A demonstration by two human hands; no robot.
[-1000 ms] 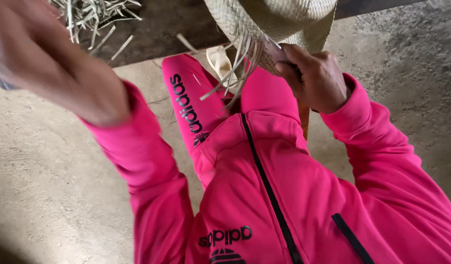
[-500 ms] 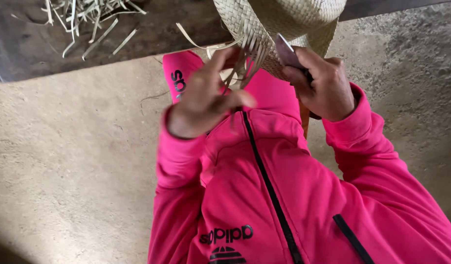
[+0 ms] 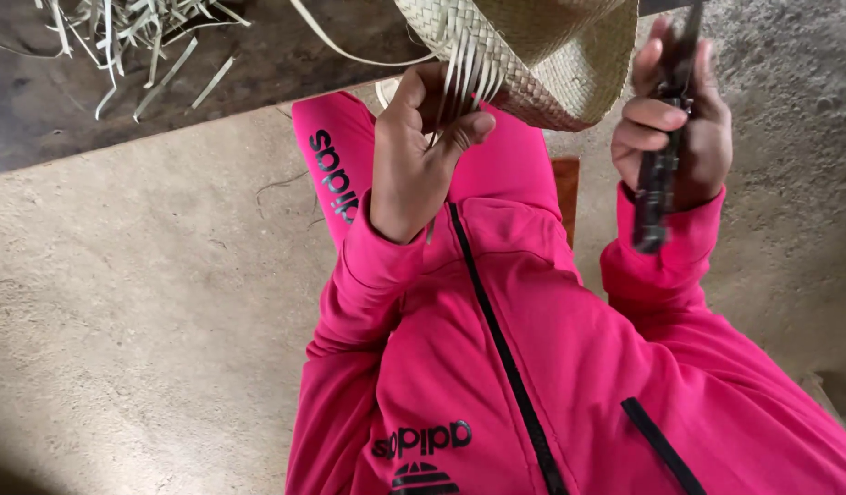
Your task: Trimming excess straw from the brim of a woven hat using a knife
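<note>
A pale woven straw hat hangs over the edge of a dark wooden table, with loose strands sticking out of its brim. My left hand pinches a bunch of those loose strands just below the brim. My right hand is off to the right of the hat, closed around a dark-handled knife held upright. I wear a bright pink zipped jacket and pink trousers.
Cut straw scraps lie scattered on the table at the top left. A bare concrete floor spreads to the left and right. An orange-brown seat edge shows between my leg and right arm.
My left hand swung in from the far left and gripped the hat's loose strands. My right hand lifted the knife away from the brim and turned it upright.
</note>
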